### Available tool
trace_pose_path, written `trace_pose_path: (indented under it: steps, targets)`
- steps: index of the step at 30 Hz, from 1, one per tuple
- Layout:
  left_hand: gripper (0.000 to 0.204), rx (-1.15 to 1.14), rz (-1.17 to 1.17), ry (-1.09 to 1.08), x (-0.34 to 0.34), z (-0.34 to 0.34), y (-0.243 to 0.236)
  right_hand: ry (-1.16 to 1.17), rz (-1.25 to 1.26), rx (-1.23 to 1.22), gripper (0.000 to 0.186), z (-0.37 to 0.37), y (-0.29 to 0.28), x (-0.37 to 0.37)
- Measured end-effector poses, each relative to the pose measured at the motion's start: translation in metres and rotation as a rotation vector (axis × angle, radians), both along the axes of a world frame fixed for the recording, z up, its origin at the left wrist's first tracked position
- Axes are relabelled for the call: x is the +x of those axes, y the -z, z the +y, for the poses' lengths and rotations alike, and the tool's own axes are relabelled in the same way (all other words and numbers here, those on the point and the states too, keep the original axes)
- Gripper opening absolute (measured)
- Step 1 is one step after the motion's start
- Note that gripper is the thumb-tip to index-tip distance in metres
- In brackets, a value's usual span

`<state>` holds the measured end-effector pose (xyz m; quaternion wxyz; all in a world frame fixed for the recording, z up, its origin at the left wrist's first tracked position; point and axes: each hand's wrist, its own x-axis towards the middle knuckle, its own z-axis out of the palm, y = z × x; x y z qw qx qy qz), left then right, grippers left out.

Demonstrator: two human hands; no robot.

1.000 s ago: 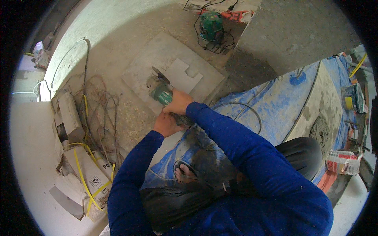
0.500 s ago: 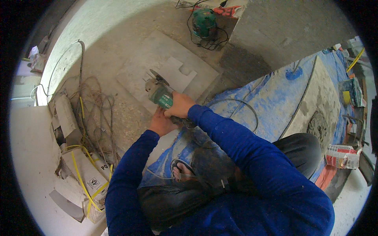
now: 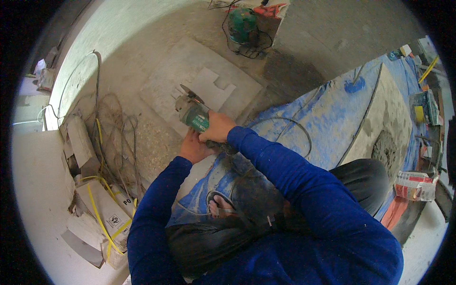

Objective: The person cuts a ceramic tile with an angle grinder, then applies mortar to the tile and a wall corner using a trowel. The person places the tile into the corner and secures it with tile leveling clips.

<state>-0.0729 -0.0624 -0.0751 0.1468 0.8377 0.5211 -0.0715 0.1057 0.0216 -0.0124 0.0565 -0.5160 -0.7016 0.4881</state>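
Note:
Both hands hold a green angle grinder (image 3: 195, 118), its metal head and disc (image 3: 192, 94) pointing away from me. My right hand (image 3: 219, 127) is closed over the grinder's body from the right. My left hand (image 3: 194, 147) grips its rear end from the left and below, with some fingers hidden. Just right of the disc lies a light grey tile piece (image 3: 209, 92) with a notch cut in its right side. Whether the disc touches that piece I cannot tell. Beneath it is a larger, dusty grey slab (image 3: 178, 61) on the floor.
A green power tool (image 3: 242, 26) with a coiled cord stands at the back, beside a grey block (image 3: 327, 38). Tangled cables (image 3: 118, 128) and a yellow-strapped box (image 3: 102, 204) lie left. A blue sheet (image 3: 289, 121) and a board with wet mortar (image 3: 384, 146) are right.
The whole view has shifted slightly. Both hands keep their grip on the angle grinder, which stays in nearly the same place by the notched tile piece.

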Motion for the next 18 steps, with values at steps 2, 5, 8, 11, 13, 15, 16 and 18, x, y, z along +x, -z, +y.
trace_pose_path:
  steps: [2,5,8,11,13,15,16,18]
  targets:
    - [0.091,0.004,-0.017,-0.006,-0.001,-0.001,0.004,-0.004,-0.014,0.007,0.086,-0.002,0.000,0.001]
    - [0.091,0.023,0.036,0.001,-0.002,-0.002,0.006,-0.020,-0.018,0.019,0.086,-0.003,-0.002,0.004]
    - [0.091,-0.054,0.056,-0.019,-0.001,-0.001,0.001,-0.034,0.018,-0.011,0.087,-0.003,-0.005,0.009]
    - [0.091,-0.106,0.065,-0.052,0.002,0.000,-0.007,-0.042,0.015,-0.034,0.087,-0.003,-0.008,0.009]
    - [0.092,-0.096,0.039,-0.063,0.003,0.001,-0.011,-0.036,0.002,-0.025,0.086,-0.003,-0.009,0.009]
    - [0.090,-0.096,-0.013,-0.081,0.004,0.001,-0.014,-0.041,0.006,-0.032,0.086,-0.005,-0.010,0.011]
    - [0.089,-0.052,-0.035,-0.059,0.004,0.001,-0.015,-0.046,0.010,-0.032,0.085,-0.006,-0.010,0.012]
    - [0.088,0.003,-0.091,-0.039,0.005,0.001,-0.015,-0.034,0.003,-0.026,0.084,-0.008,-0.010,0.014]
